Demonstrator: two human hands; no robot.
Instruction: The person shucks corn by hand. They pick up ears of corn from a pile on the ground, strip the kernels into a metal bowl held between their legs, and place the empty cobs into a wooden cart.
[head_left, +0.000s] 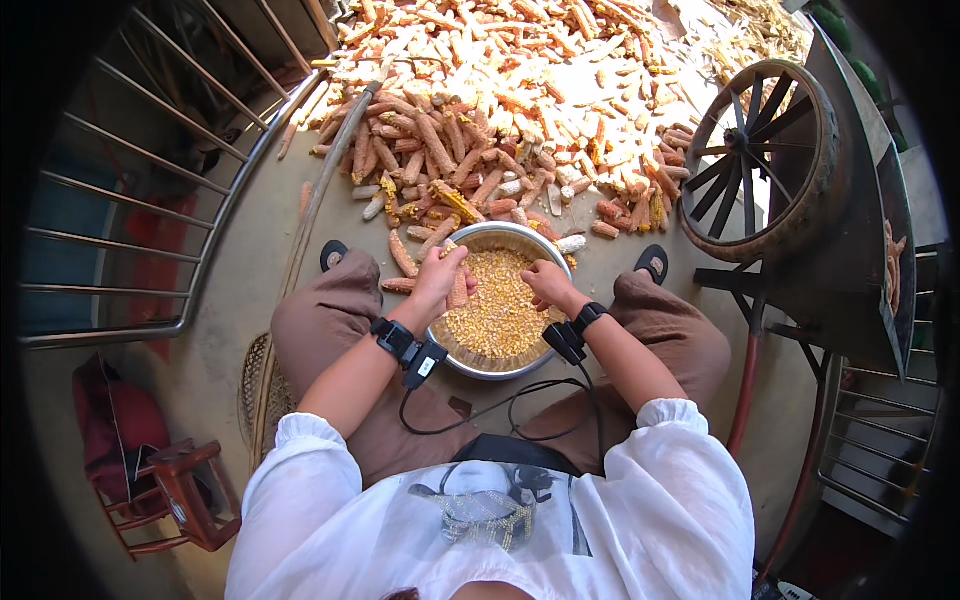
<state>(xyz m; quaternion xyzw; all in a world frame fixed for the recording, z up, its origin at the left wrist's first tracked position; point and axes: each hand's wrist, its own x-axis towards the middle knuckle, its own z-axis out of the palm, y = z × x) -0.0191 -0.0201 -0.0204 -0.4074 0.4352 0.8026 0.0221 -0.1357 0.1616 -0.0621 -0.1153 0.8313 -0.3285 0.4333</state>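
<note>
A round metal basin (489, 372) sits on the floor between my legs, with yellow corn kernels (501, 319) spread inside it. My left hand (437, 281) is closed around a mostly bare corn cob (458, 289) over the basin's left side. At the right side, my right hand (551, 285) hovers over the kernels, its fingers curled inward. Whether anything lies inside those fingers is hidden. Both wrists carry black strapped devices, joined to a black cable (525, 388).
A large heap of corn cobs (465, 142) spreads beyond the basin. A long wooden pole (322, 180) lies to the left, by a metal railing (202, 255). At right stands a machine with a spoked wheel (739, 139). A wooden stool (191, 495) is at lower left.
</note>
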